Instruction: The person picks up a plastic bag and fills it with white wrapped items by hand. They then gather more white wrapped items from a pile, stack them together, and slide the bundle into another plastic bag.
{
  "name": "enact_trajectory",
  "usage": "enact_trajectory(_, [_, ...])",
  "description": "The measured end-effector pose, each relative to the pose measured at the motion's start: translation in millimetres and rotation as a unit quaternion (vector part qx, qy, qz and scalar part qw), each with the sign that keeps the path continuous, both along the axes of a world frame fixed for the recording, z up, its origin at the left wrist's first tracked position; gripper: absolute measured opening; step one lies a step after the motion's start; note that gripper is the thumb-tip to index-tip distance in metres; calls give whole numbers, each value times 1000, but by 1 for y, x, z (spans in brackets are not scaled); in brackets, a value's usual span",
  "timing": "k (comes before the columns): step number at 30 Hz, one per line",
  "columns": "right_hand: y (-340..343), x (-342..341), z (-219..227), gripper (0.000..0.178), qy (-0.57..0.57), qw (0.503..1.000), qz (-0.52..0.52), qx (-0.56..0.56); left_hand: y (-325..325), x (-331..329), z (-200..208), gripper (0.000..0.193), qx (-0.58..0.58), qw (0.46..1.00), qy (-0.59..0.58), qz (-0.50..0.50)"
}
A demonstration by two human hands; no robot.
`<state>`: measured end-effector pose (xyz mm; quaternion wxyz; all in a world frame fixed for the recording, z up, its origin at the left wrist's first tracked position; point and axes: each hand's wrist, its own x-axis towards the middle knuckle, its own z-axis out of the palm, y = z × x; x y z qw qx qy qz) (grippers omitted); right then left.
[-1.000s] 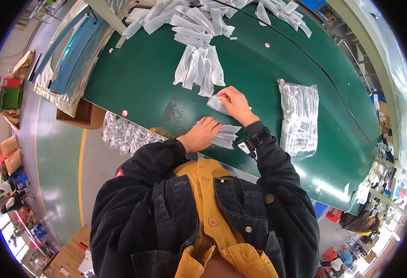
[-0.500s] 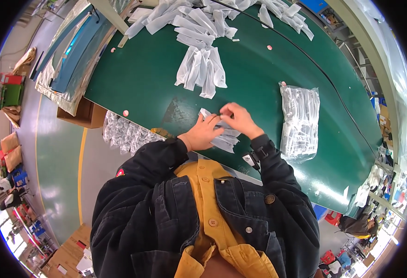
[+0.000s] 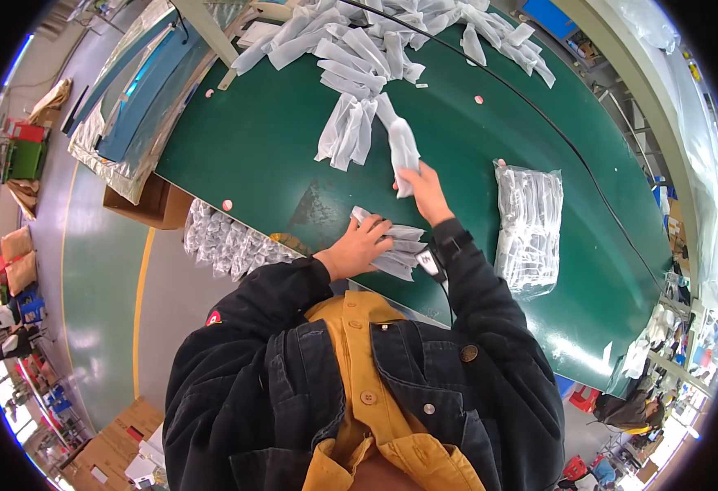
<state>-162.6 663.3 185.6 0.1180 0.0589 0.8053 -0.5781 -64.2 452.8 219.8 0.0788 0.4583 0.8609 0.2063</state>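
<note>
Near the table's front edge, my left hand [image 3: 360, 249] curls over a small stack of frosted white plastic packets [image 3: 400, 255], its fingers round the stack's left end. Farther out, my right hand [image 3: 426, 193] is closed on the near end of one long frosted white packet [image 3: 405, 147]. That packet's far end still touches the fanned row of similar packets [image 3: 347, 131] beyond it. What lies inside the packets is too blurred to make out.
A heap of white packets [image 3: 391, 33] covers the green table's [image 3: 252, 139] far side. To the right lies a clear bag packed with white items [image 3: 529, 229]. A black cable [image 3: 539, 114] crosses above the table. An open cardboard box [image 3: 148, 204] and bagged clear items [image 3: 228, 237] sit at the left edge.
My right hand has moved away from the small stack, forward to the fanned row, and taken hold of its rightmost packet. My left hand stays on the stack.
</note>
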Motion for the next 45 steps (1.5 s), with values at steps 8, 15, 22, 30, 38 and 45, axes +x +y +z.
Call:
enact_trajectory(8, [32, 80, 52, 34, -56, 965, -68, -248, -1, -2, 4, 69, -13, 1000, -7, -26])
enact_trajectory(15, [51, 91, 108, 36, -29, 975, -109, 191, 1, -3, -1, 77, -17, 999, -11, -34])
enact_trajectory(22, [26, 75, 121, 33, -9, 985, -120, 120, 11, -6, 2, 99, -18, 997, -2, -75])
enact_trajectory(30, [64, 116, 48, 40, 72, 885, -2, 460, 12, -13, 4, 100, 19, 992, -67, -109])
enact_trajectory(38, [57, 137, 21, 30, 60, 936, -65, 340, 29, -32, 9, 93, 36, 981, -27, -191])
enact_trajectory(45, [32, 176, 33, 58, 161, 952, -5, 261, 34, -52, -6, 89, 76, 972, -37, -218])
